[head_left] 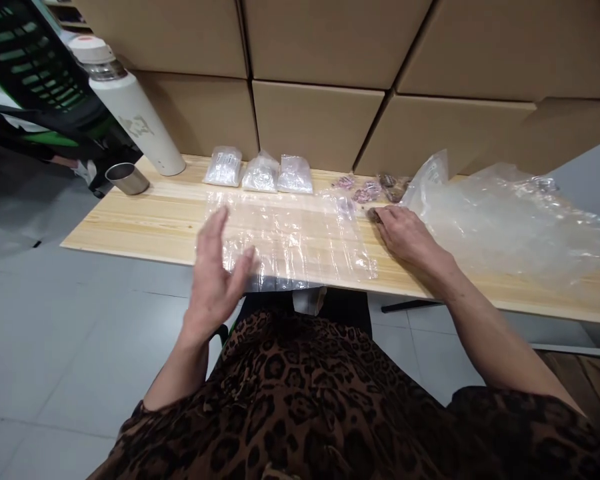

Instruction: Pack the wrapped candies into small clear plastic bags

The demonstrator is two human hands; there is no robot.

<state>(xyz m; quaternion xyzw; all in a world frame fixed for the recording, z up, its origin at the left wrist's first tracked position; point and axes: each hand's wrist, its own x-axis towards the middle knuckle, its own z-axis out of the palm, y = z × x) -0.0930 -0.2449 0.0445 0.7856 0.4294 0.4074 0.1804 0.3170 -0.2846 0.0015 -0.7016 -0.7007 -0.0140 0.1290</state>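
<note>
A stack of flat clear plastic bags [300, 237] lies across the wooden table [145, 220] in front of me. My left hand [217, 270] hovers above the stack's left end, fingers spread and holding nothing. My right hand [405, 233] rests palm down at the stack's right side, its fingertips on a small dark item [373, 215]. Loose small pink and dark pieces [367, 190] lie just beyond that hand. Three filled small bags [260, 172] sit in a row at the back of the table.
A big crumpled clear bag [505, 213] covers the right of the table. A white bottle [130, 100] and a metal cup [127, 179] stand at the back left. Cardboard boxes [320, 120] wall the far edge. A black and green chair [35, 80] is left.
</note>
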